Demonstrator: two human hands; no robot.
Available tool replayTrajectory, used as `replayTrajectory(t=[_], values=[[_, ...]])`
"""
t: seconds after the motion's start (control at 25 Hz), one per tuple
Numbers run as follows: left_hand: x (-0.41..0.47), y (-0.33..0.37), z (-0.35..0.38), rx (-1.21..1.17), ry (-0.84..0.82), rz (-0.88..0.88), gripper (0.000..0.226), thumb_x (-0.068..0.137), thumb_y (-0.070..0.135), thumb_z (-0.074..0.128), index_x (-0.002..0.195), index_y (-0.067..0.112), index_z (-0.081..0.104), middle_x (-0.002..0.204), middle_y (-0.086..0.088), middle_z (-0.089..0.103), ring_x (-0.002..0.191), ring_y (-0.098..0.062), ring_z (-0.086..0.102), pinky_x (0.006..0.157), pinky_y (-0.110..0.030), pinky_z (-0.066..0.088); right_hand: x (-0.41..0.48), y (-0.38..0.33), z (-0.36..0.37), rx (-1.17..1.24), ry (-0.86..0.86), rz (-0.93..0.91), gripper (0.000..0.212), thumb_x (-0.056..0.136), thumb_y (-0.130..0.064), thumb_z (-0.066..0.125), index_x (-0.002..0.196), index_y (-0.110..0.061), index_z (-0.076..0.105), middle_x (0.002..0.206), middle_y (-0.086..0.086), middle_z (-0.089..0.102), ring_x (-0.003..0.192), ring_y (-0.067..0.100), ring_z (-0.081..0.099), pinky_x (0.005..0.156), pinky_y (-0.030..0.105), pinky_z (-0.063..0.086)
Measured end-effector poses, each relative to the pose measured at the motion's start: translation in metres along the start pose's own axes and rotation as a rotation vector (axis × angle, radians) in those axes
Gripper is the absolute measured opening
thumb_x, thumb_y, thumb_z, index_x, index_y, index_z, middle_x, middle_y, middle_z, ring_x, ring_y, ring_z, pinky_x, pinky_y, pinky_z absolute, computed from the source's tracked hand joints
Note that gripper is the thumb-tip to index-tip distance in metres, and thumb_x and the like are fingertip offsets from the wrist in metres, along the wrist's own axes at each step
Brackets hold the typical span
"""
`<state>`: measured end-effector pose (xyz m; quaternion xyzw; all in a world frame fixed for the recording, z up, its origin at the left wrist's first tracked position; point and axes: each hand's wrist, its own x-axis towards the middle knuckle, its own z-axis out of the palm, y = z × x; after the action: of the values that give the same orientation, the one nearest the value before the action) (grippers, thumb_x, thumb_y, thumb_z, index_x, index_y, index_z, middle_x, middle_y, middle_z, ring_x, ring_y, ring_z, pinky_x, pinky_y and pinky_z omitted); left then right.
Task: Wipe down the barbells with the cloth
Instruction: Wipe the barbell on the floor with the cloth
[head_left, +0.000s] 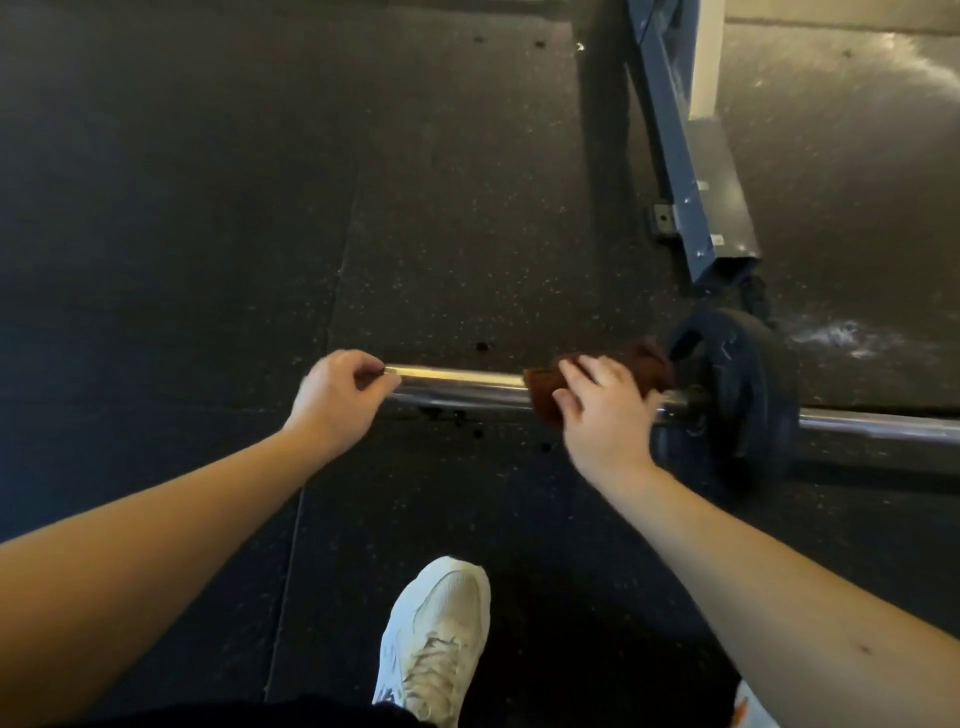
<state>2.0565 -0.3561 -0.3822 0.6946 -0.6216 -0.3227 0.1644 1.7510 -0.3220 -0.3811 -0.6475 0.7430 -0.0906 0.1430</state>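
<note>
A chrome barbell (457, 382) runs left to right above the dark rubber floor. A black weight plate (748, 395) sits on its right part, and the sleeve continues past it to the right edge. A dark red-brown cloth (545, 389) is wrapped over the bar just left of the plate. My right hand (602, 410) grips the cloth round the bar, fingers curled over it. My left hand (337, 397) holds the bar's left end, with thumb and fingers curled round it.
A blue-grey steel rack base (696, 182) runs from the top down to just behind the plate. My white sneaker (436, 639) stands on the floor below the bar. Seams and small holes mark the rubber mats (208, 208).
</note>
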Motion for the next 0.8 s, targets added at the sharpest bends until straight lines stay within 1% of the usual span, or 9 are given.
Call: replayTrajectory(t=[0.08, 0.2, 0.28, 0.36, 0.44, 0.52, 0.6, 0.72, 0.8], values=[[-0.003, -0.001, 0.003, -0.144, -0.020, -0.099, 0.010, 0.098, 0.034, 0.067, 0.107, 0.031, 0.070, 0.094, 0.007, 0.067, 0.082, -0.008, 0.064, 0.070, -0.028, 0.053, 0.005, -0.053, 0.022, 0.055, 0.006, -0.186, 0.039, 0.103, -0.038, 0.051, 0.141, -0.030, 0.058, 0.143, -0.007, 0.056, 0.137, 0.017, 0.044, 0.114, 0.055, 0.031], [-0.003, 0.001, 0.004, -0.168, -0.007, -0.107, 0.009, 0.101, 0.027, 0.062, 0.101, 0.032, 0.070, 0.080, 0.005, 0.067, 0.060, -0.003, 0.060, 0.055, -0.020, 0.044, 0.015, -0.123, 0.049, 0.071, -0.116, -0.378, 0.044, 0.103, -0.032, 0.052, 0.147, -0.029, 0.052, 0.142, -0.004, 0.056, 0.135, 0.021, 0.046, 0.115, 0.054, 0.030], [-0.004, 0.003, -0.001, -0.171, -0.007, -0.118, 0.008, 0.101, 0.026, 0.063, 0.104, 0.029, 0.071, 0.084, 0.005, 0.068, 0.064, -0.005, 0.061, 0.057, -0.019, 0.044, 0.023, -0.116, 0.045, 0.009, -0.188, -0.505, 0.048, 0.103, -0.029, 0.053, 0.151, -0.030, 0.046, 0.147, -0.003, 0.052, 0.137, 0.022, 0.045, 0.116, 0.054, 0.028], [-0.005, 0.003, -0.005, -0.213, 0.004, -0.140, 0.009, 0.098, 0.027, 0.068, 0.106, 0.026, 0.071, 0.091, 0.006, 0.068, 0.076, -0.008, 0.063, 0.065, -0.021, 0.046, 0.023, -0.068, 0.031, -0.002, -0.161, -0.532, 0.046, 0.103, -0.031, 0.051, 0.149, -0.031, 0.049, 0.147, -0.005, 0.052, 0.136, 0.021, 0.046, 0.115, 0.055, 0.028], [-0.006, 0.005, -0.005, -0.238, 0.008, -0.155, 0.009, 0.096, 0.028, 0.070, 0.105, 0.026, 0.072, 0.093, 0.006, 0.068, 0.079, -0.010, 0.064, 0.066, -0.022, 0.048, 0.015, -0.008, 0.015, -0.005, -0.080, -0.417, 0.043, 0.101, -0.035, 0.050, 0.144, -0.031, 0.055, 0.144, -0.005, 0.055, 0.135, 0.021, 0.048, 0.113, 0.057, 0.030], [-0.006, 0.006, -0.004, -0.228, 0.021, -0.157, 0.005, 0.096, 0.028, 0.071, 0.101, 0.026, 0.072, 0.091, 0.006, 0.068, 0.077, -0.009, 0.064, 0.066, -0.022, 0.047, 0.005, 0.016, 0.009, -0.019, -0.001, -0.267, 0.040, 0.099, -0.035, 0.053, 0.139, -0.031, 0.059, 0.142, -0.004, 0.056, 0.135, 0.022, 0.047, 0.113, 0.062, 0.032], [-0.005, 0.007, -0.004, -0.219, 0.029, -0.163, 0.003, 0.096, 0.028, 0.071, 0.098, 0.026, 0.072, 0.091, 0.005, 0.068, 0.079, -0.009, 0.064, 0.066, -0.021, 0.046, 0.004, -0.017, 0.026, -0.013, 0.023, -0.230, 0.041, 0.099, -0.032, 0.054, 0.139, -0.031, 0.058, 0.142, -0.005, 0.055, 0.136, 0.023, 0.045, 0.114, 0.062, 0.031], [-0.003, 0.006, -0.004, -0.244, 0.022, -0.210, 0.008, 0.097, 0.028, 0.069, 0.104, 0.026, 0.072, 0.097, 0.006, 0.067, 0.088, -0.009, 0.065, 0.069, -0.021, 0.047, 0.005, -0.104, 0.055, -0.027, -0.057, -0.413, 0.053, 0.097, -0.028, 0.063, 0.148, -0.030, 0.049, 0.147, -0.002, 0.050, 0.139, 0.024, 0.041, 0.115, 0.059, 0.029], [-0.002, 0.006, -0.005, -0.263, 0.009, -0.248, 0.014, 0.098, 0.029, 0.067, 0.111, 0.024, 0.071, 0.101, 0.007, 0.067, 0.094, -0.010, 0.064, 0.073, -0.021, 0.048, 0.009, -0.125, 0.064, -0.070, -0.093, -0.489, 0.065, 0.095, -0.023, 0.068, 0.154, -0.028, 0.041, 0.151, 0.002, 0.046, 0.142, 0.025, 0.039, 0.116, 0.059, 0.032]])
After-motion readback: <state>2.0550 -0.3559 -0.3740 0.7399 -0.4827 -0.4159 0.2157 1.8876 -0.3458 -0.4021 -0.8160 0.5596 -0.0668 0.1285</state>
